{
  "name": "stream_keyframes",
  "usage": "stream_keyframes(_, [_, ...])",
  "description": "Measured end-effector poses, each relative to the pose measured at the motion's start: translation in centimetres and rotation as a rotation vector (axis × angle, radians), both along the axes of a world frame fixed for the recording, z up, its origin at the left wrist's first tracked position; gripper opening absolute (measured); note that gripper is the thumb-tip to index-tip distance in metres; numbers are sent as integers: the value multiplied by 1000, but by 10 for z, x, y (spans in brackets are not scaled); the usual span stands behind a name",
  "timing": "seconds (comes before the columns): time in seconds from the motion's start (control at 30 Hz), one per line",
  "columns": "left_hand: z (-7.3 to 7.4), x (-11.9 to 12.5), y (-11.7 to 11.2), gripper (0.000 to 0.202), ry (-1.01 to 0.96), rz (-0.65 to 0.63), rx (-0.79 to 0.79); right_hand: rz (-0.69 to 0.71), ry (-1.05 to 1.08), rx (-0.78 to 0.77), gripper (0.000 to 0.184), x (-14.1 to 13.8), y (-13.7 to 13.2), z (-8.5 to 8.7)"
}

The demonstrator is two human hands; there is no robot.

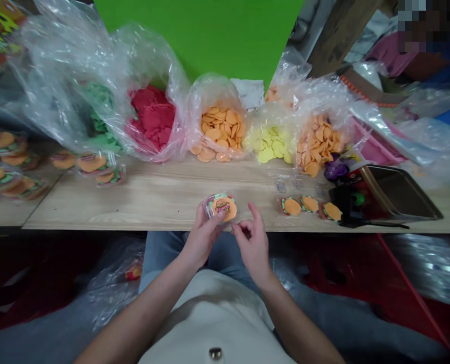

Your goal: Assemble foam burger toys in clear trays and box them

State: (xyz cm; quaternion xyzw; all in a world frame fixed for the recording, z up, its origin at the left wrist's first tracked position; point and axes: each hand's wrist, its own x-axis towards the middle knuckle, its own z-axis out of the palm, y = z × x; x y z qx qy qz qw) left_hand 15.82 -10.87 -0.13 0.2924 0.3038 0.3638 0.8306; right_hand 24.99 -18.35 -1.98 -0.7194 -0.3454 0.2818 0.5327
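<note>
My left hand holds a small clear plastic case up at the table's front edge, its fingers around the near side. Inside the case is a miniature burger piece with an orange bun. My right hand is just to the right of the case, with thumb and forefinger apart and nothing visible between them. Along the table to the right lie several loose burger pieces, such as one with green trim. Behind them, clear bags hold red discs, orange discs and yellow discs.
The light wooden table ends just before my lap. Packed burger pieces are heaped at the left. A dark tray stands at the right, beside a black object. A person's sleeve shows at the far back right.
</note>
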Motion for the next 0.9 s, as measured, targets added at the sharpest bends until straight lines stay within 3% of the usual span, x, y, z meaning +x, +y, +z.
stream_keyframes(0.2, [2,-7,3,41,-15,-3,-64,57,143,1,62,-6,6,-14])
stream_keyframes(0.27, [0,-11,7,39,-34,23,-81,58,74,-14,61,-3,2,-17])
stream_keyframes(0.4, [-2,-20,16,37,-26,117,16,-39,-309,-56,20,1,-9,-7])
stream_keyframes(0.5, [-3,-26,20,35,4,183,112,91,-274,-64,16,-8,-4,5])
stream_keyframes(0.73, [0,-51,8,42,83,259,104,256,456,-124,26,-45,36,0])
stream_keyframes(0.83, [-10,-82,16,47,126,309,68,456,466,-134,27,-63,46,-11])
stream_keyframes(0.9, [-21,-117,36,50,320,461,47,653,280,-157,33,-71,50,-17])
